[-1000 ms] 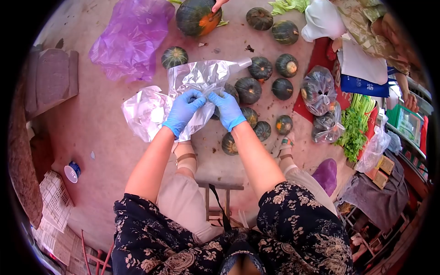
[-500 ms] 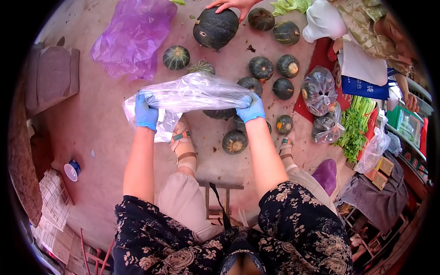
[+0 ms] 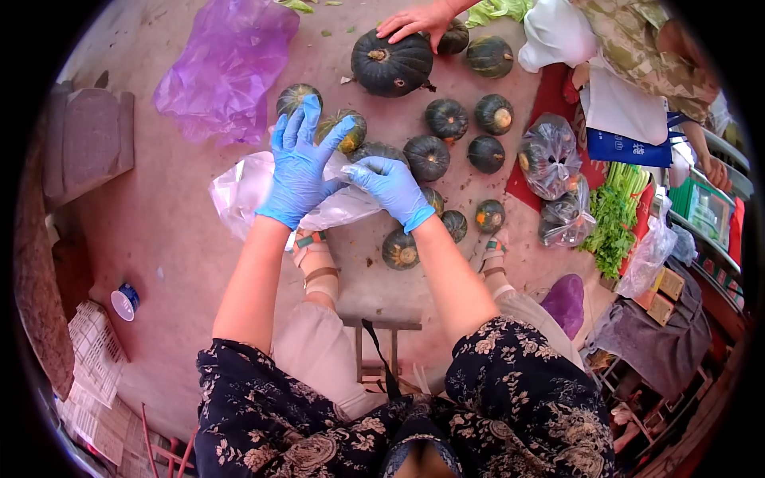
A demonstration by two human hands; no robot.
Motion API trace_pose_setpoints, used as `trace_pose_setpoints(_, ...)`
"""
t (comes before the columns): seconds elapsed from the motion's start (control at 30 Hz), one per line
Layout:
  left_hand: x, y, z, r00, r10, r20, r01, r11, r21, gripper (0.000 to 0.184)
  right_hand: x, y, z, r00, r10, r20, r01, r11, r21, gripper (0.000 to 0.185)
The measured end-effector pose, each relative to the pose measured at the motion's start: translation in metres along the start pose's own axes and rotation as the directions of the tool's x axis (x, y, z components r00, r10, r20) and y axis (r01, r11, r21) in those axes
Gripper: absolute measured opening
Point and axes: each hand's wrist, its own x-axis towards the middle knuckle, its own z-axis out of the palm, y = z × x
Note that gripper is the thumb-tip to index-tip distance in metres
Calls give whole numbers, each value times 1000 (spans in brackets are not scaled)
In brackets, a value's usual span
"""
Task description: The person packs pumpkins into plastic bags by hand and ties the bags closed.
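While the right hand pinches an edge of the bag, the left hand is just beside it, fingers spread; whether it touches plastic, I cannot tell. A light, steady pinch should avoid tearing. Thin, whitish and crumpled, the bag is on the wearer's side of the big pumpkin, slightly left.

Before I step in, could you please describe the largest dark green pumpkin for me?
On the pinkish floor, find the crumpled purple plastic sheet. To its right in the picture sits the round dark green pumpkin. Unlike its smaller neighbours, it has another person's bare hand on it.
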Motion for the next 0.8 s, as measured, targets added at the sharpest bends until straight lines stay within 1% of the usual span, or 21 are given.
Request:
trace_pose_setpoints(0.03, -4, -11, 8, 1000, 4, -29, -3, 1000, 31, 57, -3, -1, 1, 999, 33, 31, -30, 993, -113, 26)
trace_pose_setpoints(0.1, -17, -45, 21, 999, -52, 17, 49, 989, 141, 33, -11, -3, -1, 999, -9, -32, -1, 961, -277, 30)
trace_pose_setpoints(0.13, -25, -54, 18, 991, -136, 17, 136, 991, 1, 20, -15, -4, -3, 997, -33, -66, 7, 935, -355, 32)
trace_pose_setpoints(0.17, -37, -71, 23, 921, -367, 128, 381, 917, -117, 21, -16, 8, -12, 990, -77, -119, -1, 833, -554, 31)
trace_pose_setpoints(0.2, -54, -84, 35, 855, -513, 75, 491, 755, -435, 25, -16, 21, -23, 982, -73, -172, -55, 766, -641, 31)
trace_pose_setpoints(0.23, -55, -85, 29, 826, -560, 62, 510, 697, -503, 28, -15, 34, -33, 971, -74, -227, -114, 689, -716, 30)
trace_pose_setpoints(0.27, -59, -85, 23, 745, -658, 109, 609, 603, -516, 23, -14, 46, -45, 957, -82, -280, -176, 603, -778, 29)
trace_pose_setpoints(0.33, -58, -96, 24, 578, -750, 320, 691, 242, -681, 21, -16, 59, -68, 889, -107, -445, -276, 650, -708, 25)
trace_pose_setpoints(0.37, -56, -95, 27, 594, -683, 425, 713, 204, -671, 22, -17, 69, -78, 844, -149, -516, -269, 713, -647, 24)
trace_pose_setpoints(0.43, -45, -87, 23, 602, -516, 610, 762, 141, -632, 23, -20, 74, -95, 769, -85, -634, -240, 880, -410, 25)
trace_pose_setpoints(0.47, -42, -80, 23, 635, -403, 659, 745, 91, -661, 25, -21, 76, -105, 729, -42, -683, -206, 938, -279, 25)
trace_pose_setpoints(0.5, -38, -67, 20, 663, -282, 693, 729, 37, -683, 27, -21, 81, -122, 778, 94, -622, -190, 978, -90, 33)
trace_pose_setpoints(0.53, -34, -55, 19, 687, -158, 709, 716, -20, -698, 29, -26, 74, -130, 852, 62, -520, -104, 993, -52, 37)
trace_pose_setpoints(0.57, -29, -46, 20, 670, -123, 733, 730, -74, -680, 36, -30, 68, -139, 911, 18, -411, -22, 1000, -5, 41)
trace_pose_setpoints(0.6, -26, -35, 23, 661, -176, 730, 711, -164, -684, 39, -35, 59, -147, 954, -36, -298, 55, 997, 54, 45)
trace_pose_setpoints(0.63, -23, -22, 27, 647, -229, 728, 684, -249, -686, 41, -37, 53, -162, 992, -34, -125, 62, 973, 222, 54)
trace_pose_setpoints(0.67, -20, -13, 31, 629, -282, 724, 645, -331, -689, 44, -36, 51, -182, 977, -24, -214, 69, 976, 208, 56)
trace_pose_setpoints(0.7, -19, -9, 36, 651, -238, 721, 613, -395, -684, 47, -31, 51, -205, 955, -17, -297, 77, 979, 191, 57)
trace_pose_setpoints(0.73, -18, -5, 45, 637, -257, 726, 593, -438, -676, 46, -25, 53, -229, 927, -6, -376, 79, 981, 178, 58)
trace_pose_setpoints(0.77, -17, -1, 55, 621, -277, 733, 572, -479, -665, 45, -15, 59, -256, 810, 88, -580, -8, 990, 138, 60)
trace_pose_setpoints(0.8, -13, 3, 60, 604, -297, 739, 550, -516, -657, 44, -2, 67, -284, 641, 157, -752, -100, 988, 122, 62)
